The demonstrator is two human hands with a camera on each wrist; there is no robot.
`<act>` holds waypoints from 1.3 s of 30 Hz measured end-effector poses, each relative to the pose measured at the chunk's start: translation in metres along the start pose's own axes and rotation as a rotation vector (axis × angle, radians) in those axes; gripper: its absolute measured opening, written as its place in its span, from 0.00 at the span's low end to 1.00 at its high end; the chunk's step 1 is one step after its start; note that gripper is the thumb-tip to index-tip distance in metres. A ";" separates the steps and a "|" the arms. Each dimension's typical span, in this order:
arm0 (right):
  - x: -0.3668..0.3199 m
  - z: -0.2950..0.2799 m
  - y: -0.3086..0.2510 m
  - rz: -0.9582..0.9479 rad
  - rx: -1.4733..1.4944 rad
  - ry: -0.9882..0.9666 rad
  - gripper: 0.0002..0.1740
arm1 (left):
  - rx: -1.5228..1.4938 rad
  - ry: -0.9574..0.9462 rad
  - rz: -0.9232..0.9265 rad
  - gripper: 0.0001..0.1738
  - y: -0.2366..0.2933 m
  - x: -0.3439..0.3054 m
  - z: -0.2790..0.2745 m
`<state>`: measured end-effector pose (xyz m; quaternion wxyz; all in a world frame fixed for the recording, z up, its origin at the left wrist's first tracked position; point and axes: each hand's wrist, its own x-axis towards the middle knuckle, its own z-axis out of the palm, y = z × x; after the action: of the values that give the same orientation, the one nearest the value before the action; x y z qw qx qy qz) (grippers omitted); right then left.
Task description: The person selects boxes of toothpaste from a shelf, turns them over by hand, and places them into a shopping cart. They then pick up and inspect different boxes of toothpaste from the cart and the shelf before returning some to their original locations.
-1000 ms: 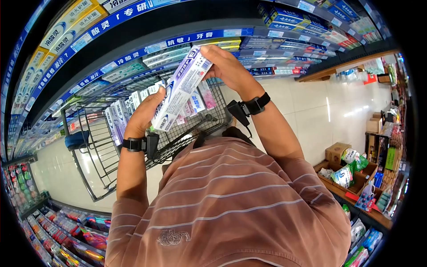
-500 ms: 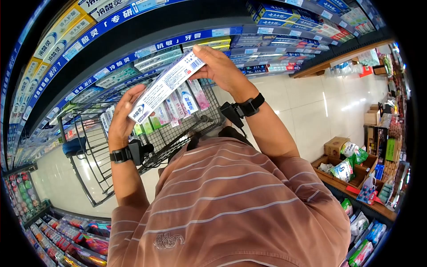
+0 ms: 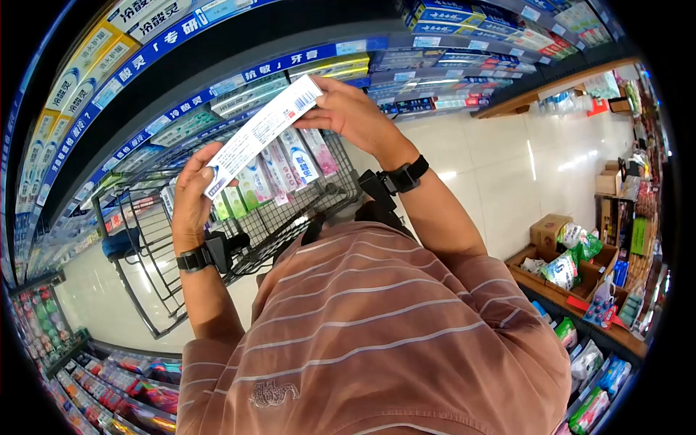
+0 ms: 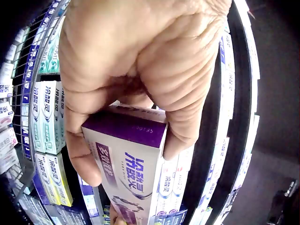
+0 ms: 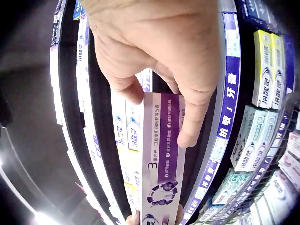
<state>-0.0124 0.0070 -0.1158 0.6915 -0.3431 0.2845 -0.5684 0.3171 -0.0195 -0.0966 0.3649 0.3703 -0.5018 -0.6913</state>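
Observation:
A long white and purple toothpaste box [image 3: 264, 134] is held tilted between both hands, its lettered white face with a barcode towards the head view. My left hand [image 3: 194, 192] pinches the lower left end. At the upper right end, my right hand [image 3: 357, 119] pinches the box beside the barcode. In the left wrist view, thumb and fingers of the left hand [image 4: 140, 61] straddle the purple end of the box [image 4: 126, 164]. The right wrist view has the right hand [image 5: 159, 51] gripping the other end of the box [image 5: 161, 154] by its edges.
A wire shopping cart [image 3: 148, 268] stands below the hands, with several toothpaste boxes [image 3: 299, 158] along its far side. Shelves of boxed toothpaste [image 3: 80, 72] curve across the front. Cardboard boxes [image 3: 549, 230] with packets stand at the right.
The box has turned from its purple-edged side to a white lettered face and moved left. The left hand has shifted left and down to its lower end; the right hand still grips the upper end.

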 end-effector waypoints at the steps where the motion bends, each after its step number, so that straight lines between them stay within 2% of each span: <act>1: -0.003 0.002 -0.001 -0.013 -0.020 0.000 0.29 | 0.005 0.006 -0.006 0.27 0.000 0.000 0.001; 5: -0.007 -0.004 0.000 -0.039 -0.010 -0.003 0.34 | 0.016 -0.007 -0.025 0.28 -0.001 0.006 0.004; 14: -0.010 -0.016 0.002 -0.050 0.002 0.010 0.33 | 0.012 -0.056 -0.043 0.28 -0.003 0.016 0.008; 24: -0.013 -0.033 0.009 -0.017 -0.001 0.067 0.30 | 0.070 -0.023 -0.078 0.28 -0.017 0.026 0.011; 27: -0.014 -0.043 0.015 0.061 0.106 0.138 0.32 | 0.070 -0.005 -0.098 0.29 -0.020 0.029 0.022; 36: -0.025 -0.075 0.034 0.060 0.243 0.190 0.28 | 0.067 0.053 -0.227 0.29 -0.027 0.039 0.047; 39: -0.030 -0.082 0.038 0.091 0.276 0.235 0.28 | 0.103 0.010 -0.254 0.33 -0.033 0.045 0.045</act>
<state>-0.0604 0.0282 -0.1954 0.7192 -0.1630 0.2978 -0.6063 0.2526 -0.0323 -0.1248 0.2573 0.4526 -0.4840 -0.7034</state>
